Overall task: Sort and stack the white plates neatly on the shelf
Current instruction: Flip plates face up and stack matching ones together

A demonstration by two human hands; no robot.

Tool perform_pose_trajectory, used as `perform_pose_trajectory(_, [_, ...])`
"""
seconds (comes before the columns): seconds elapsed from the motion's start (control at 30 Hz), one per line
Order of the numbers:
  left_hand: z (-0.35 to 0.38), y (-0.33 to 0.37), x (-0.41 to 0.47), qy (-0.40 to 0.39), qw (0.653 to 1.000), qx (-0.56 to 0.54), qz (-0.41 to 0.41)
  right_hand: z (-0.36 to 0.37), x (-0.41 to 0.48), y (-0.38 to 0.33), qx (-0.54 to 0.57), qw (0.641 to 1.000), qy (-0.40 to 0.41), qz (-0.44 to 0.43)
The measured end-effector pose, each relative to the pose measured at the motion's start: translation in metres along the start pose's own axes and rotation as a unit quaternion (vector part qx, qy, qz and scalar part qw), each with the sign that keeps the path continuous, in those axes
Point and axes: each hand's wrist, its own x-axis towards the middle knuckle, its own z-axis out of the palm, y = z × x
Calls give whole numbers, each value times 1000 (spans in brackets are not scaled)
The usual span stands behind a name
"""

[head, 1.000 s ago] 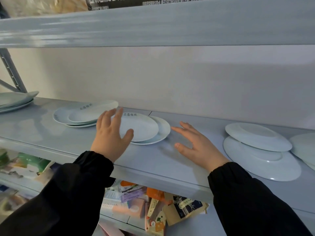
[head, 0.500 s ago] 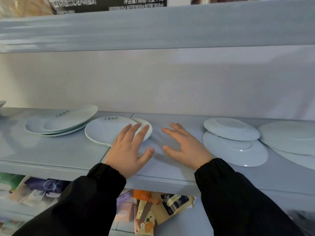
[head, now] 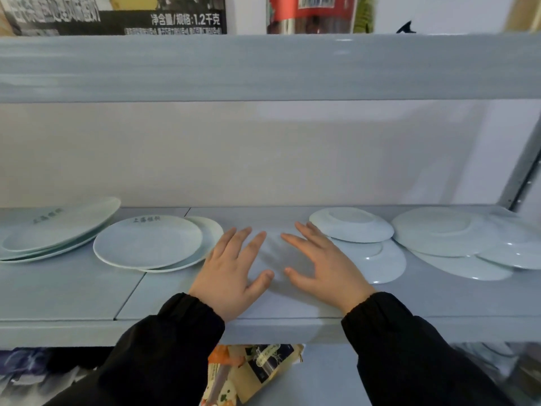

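Note:
White plates lie in loose groups on the grey shelf (head: 73, 294). At far left is an uneven pile of plates (head: 55, 232). Beside it a printed plate (head: 147, 241) rests on another plate (head: 209, 230). Right of centre a small upturned plate (head: 352, 224) leans on a larger plate (head: 377, 265). At far right several big plates (head: 445, 232) overlap. My left hand (head: 234, 271) and right hand (head: 319, 265) are both open, palms down, over the bare shelf between the two middle groups. The right hand's fingers are close to the upturned plate's edge.
An upper shelf board (head: 263, 65) hangs low above, with packaged goods (head: 164, 16) on it. Below the shelf's front edge lie snack packets (head: 257, 370). A metal upright (head: 524, 174) stands at the far right by the wall.
My left hand has slid right, off the printed plate, to the bare shelf beside my right hand. The view has panned right, showing more plates at the right end.

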Motion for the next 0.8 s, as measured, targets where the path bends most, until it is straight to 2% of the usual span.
perform_pose_trajectory(0.17, [10, 0, 14, -5, 1000, -9, 14, -8, -5, 17, -1, 999, 39, 20])
perform_pose_trajectory(0.37, [14, -2, 16, 13, 1000, -15, 19, -8, -1, 17, -32, 999, 17, 27])
perform_pose_trajectory(0.53, [16, -2, 17, 24, 1000, -7, 17, -21, 30, 26, -101, 994, 0, 44])
perform_pose_trajectory(0.7, [16, -5, 17, 31, 999, -17, 9, -31, 63, 44, -164, 983, 27, 82])
perform_pose_trajectory(0.8, [18, -5, 17, 34, 999, -21, 8, -26, 63, 58, -168, 975, 19, 148])
